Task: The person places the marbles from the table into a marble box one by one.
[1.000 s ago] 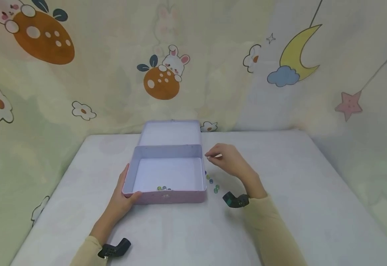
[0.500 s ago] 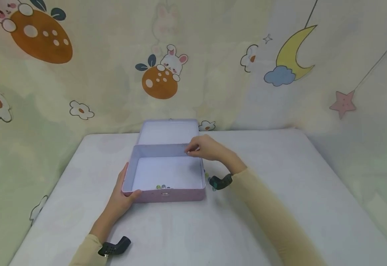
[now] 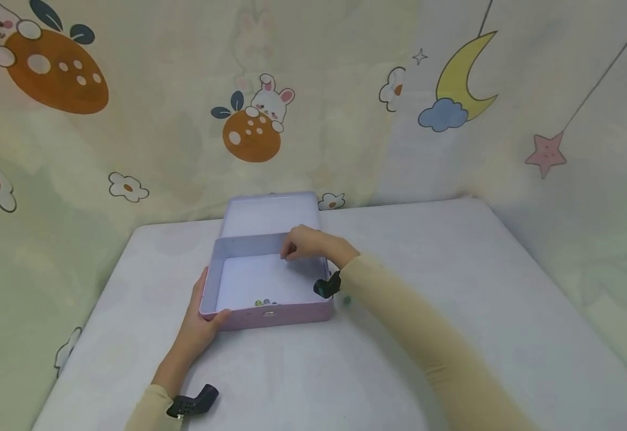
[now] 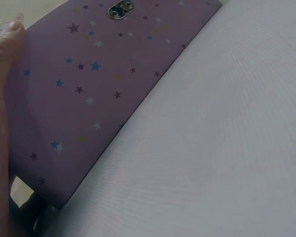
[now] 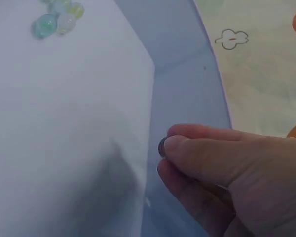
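A pink tin box with its lid tipped back stands on the table; small stars dot its front wall in the left wrist view. My left hand grips its front left corner, thumb on the front wall and fingers along the side. Over the box's inside, near the back wall, my right hand pinches a dark marble between thumb and fingertips. Several clear and greenish marbles lie together on the box floor, by the front wall.
A green marble lies on the white table to the right of the box; my right forearm hides part of that area. A cartoon-printed cloth hangs behind the table.
My right hand has moved left from beside the box, over its right wall and down inside it. The left hand keeps its grip on the box. The head view has shifted slightly.
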Motion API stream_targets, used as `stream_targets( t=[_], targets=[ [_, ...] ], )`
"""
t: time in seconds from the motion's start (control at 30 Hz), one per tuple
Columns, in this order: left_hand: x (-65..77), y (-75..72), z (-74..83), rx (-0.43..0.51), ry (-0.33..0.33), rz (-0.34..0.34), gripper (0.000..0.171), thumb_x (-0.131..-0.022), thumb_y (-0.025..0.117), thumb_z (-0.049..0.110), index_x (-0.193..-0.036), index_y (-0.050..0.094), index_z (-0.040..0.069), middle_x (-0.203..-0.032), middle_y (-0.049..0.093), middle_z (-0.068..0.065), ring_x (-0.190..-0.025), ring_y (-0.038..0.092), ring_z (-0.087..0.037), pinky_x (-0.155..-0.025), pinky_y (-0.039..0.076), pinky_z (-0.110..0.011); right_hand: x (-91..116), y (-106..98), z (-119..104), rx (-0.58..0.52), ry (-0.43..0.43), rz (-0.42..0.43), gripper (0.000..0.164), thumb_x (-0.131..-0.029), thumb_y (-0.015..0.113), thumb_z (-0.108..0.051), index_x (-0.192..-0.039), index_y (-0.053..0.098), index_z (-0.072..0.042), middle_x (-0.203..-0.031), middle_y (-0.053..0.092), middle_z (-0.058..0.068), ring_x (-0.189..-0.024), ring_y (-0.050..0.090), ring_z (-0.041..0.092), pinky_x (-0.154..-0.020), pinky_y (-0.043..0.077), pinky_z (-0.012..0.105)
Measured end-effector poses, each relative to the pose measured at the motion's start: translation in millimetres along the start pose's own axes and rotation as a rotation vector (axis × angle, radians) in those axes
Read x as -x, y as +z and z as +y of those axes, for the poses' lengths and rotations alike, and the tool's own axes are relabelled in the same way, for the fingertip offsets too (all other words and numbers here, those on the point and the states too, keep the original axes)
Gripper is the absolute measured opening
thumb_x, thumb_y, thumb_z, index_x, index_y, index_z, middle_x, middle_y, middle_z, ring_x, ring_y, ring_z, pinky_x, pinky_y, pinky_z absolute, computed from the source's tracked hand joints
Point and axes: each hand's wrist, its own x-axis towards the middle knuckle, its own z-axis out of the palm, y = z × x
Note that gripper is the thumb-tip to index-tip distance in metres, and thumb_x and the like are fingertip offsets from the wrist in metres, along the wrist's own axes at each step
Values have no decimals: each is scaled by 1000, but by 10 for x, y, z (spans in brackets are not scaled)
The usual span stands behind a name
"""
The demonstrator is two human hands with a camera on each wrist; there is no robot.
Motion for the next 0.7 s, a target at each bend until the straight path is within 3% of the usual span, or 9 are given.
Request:
stream_targets(
  t=[0.3, 0.43, 0.7],
  targets=[
    [-6, -10, -14, -43, -17, 6, 105, -75, 75, 33, -153, 4, 32, -159, 12, -8, -145, 15, -40, -108, 17, -69, -116, 172, -5, 76, 6, 35, 15, -88, 66, -12, -100, 75, -13, -96, 71, -3, -87, 59, 9, -81, 50, 21],
    [-12, -12, -14, -39, -3, 7, 105, -75, 75, 33, -154, 6, 28, -159, 12, -8, -145, 15, -40, -108, 16, -70, -161, 246, -10, 133, -15, 40, 14, -88, 67, -13, -98, 75, -14, -94, 70, -3, -84, 58, 9, -79, 49, 20],
    [-24, 4, -23, -46, -14, 8, 106, -75, 75, 33, -154, 5, 27, -160, 12, -8, -145, 14, -39, -109, 16, -69, -166, 279, -43, 131, -21, 21, 15, -85, 69, -12, -99, 75, -15, -93, 71, -4, -83, 59, 7, -78, 50, 19]
  ],
)
